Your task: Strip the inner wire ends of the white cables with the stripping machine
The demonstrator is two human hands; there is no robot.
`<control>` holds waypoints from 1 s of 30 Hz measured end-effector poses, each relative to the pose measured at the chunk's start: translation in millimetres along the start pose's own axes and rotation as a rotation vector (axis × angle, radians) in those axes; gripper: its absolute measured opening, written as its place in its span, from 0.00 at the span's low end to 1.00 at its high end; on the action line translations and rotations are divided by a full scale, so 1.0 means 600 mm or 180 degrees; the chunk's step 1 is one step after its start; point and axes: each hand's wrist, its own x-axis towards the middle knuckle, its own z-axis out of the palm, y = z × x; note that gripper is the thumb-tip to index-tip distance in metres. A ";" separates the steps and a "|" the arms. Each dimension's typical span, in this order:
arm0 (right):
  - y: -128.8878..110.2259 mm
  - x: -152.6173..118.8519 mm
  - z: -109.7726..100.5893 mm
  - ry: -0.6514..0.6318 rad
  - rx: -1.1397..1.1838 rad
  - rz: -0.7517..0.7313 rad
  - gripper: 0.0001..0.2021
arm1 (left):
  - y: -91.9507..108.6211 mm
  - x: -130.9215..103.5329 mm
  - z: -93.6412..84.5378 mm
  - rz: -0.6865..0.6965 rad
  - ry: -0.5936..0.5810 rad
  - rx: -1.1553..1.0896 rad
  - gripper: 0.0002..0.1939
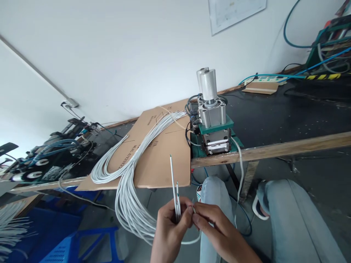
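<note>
- At the bottom centre of the frame, the left hand (pixel 171 226) is closed around a few white cable ends (pixel 173 179); these are held upright between its thumb and curled fingers, with their dark green tips raised above the knuckles.
- Just to the right, the right hand (pixel 214 226) is brought against it, thumb and forefinger pressed together at a small wire end (pixel 194 209); this is met at the fingertips of both hands, but its exact seating between them is partly hidden.
- Below the hands, a single white strand is looped toward the right hand.
- At the lower right, two legs in pale jeans (pixel 298 215) are seen.
- From the left hand toward the centre left, a thick white cable bundle (pixel 128 193) is hung over the table edge and spread in curves across a cardboard sheet (pixel 167 164), by which the bench is covered there.
- At the lower left, a blue stool (pixel 109 231) is placed on the floor.
- Right of the cardboard, a metal press (pixel 212 113) on a green base is set at the edge of the black tabletop (pixel 276 113).
- At the upper right, a framed sheet (pixel 237 12) is fixed to the white wall (pixel 123 47).
</note>
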 end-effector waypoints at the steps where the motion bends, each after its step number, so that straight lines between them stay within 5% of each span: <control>1: -0.001 0.000 -0.003 -0.0011 -0.0003 -0.0012 0.23 | -0.004 0.002 -0.003 0.0023 -0.0093 0.0030 0.13; 10: 0.014 -0.012 -0.001 0.0335 -0.0344 0.0041 0.12 | -0.005 0.005 -0.002 0.0303 -0.0175 0.0694 0.11; 17: 0.012 -0.023 -0.012 0.0053 -0.0912 0.0027 0.10 | 0.004 0.003 -0.005 0.0298 -0.0464 0.1404 0.03; 22: 0.009 -0.029 -0.013 0.0124 -0.1291 -0.0200 0.10 | 0.005 0.004 0.004 0.0757 -0.0394 0.1936 0.06; 25: 0.012 -0.027 -0.008 0.0306 -0.1013 -0.0125 0.11 | 0.001 0.007 0.011 0.0652 -0.0208 0.1703 0.06; 30: 0.031 -0.025 0.022 0.0552 0.0559 0.0616 0.17 | -0.021 0.005 0.013 0.0127 0.0195 0.0767 0.12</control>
